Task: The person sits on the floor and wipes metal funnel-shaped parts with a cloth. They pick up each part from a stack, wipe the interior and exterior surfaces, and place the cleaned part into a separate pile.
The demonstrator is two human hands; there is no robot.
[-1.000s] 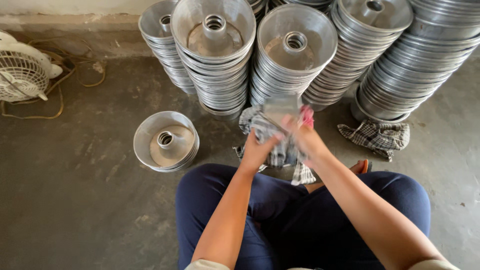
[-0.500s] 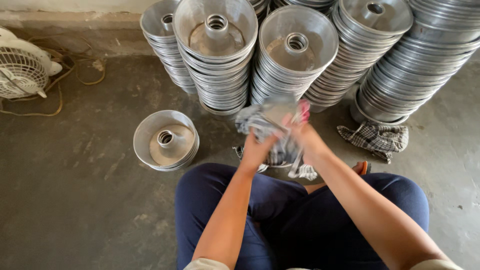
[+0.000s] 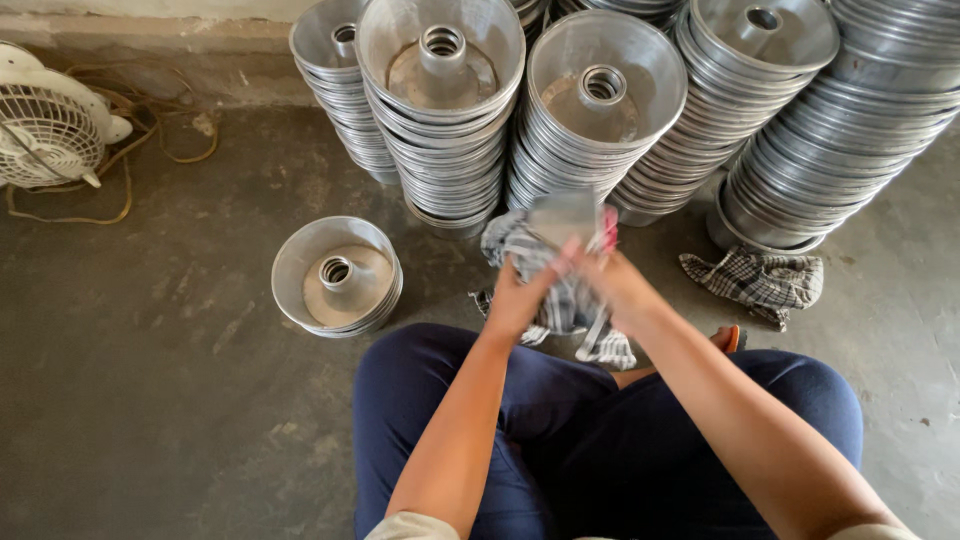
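While we sit on a rough grey concrete floor, our left hand and right hand come together at centre frame, both clamped on a checked cloth wrapped around a small shiny metal piece. That piece points up-frame; its full shape is hidden. Ribbed stacks of aluminium ring-shaped cake moulds fill the top. One loose mould lies left of centre, a second checked rag at right, a white fan at upper left.
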